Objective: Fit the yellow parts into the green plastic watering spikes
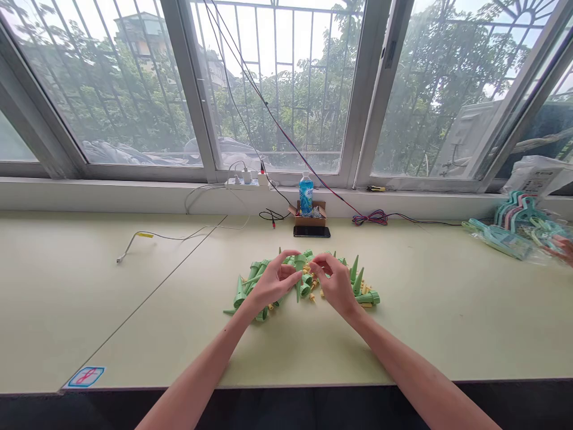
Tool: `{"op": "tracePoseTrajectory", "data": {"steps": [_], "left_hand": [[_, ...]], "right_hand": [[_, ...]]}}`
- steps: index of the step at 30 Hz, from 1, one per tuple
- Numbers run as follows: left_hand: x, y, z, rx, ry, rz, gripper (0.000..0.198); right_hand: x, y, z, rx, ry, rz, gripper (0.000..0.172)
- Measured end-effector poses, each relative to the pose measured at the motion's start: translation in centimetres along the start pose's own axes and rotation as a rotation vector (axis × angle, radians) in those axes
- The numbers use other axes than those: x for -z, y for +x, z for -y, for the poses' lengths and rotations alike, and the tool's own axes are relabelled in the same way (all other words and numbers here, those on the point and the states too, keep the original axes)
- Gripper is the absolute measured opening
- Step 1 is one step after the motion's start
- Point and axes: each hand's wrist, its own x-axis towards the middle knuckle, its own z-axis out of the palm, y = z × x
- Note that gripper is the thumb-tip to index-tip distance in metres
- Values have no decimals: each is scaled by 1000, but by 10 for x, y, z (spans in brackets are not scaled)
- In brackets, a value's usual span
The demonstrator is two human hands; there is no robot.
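Observation:
My left hand (275, 279) is closed around a green plastic watering spike (299, 280), its pointed end down and its wide end up between thumb and fingers. Close beside it on the right, my right hand (333, 279) is pinched; whatever lies between its fingertips is too small to make out. Around and behind both hands spreads a heap of similar green spikes (240, 292), some standing on their wide ends, others lying. Small yellow plastic pieces (312, 298) are mixed in among them, several near the front between my hands.
Behind the heap lie a black phone (312, 232) and a small cardboard box (308, 220) with a blue-liquid bottle (306, 194). Coiled cables (370, 217) and a white cable (168, 237) rest on the table (447, 310). Bagged hangers (521, 221) stand far right.

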Motion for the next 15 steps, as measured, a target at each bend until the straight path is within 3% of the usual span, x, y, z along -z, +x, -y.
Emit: {"op": "tracePoseTrajectory", "data": {"steps": [15], "left_hand": [[-1, 0, -1, -36, 19, 11, 48]], "right_hand": [[0, -1, 0, -45, -6, 32, 22]]}}
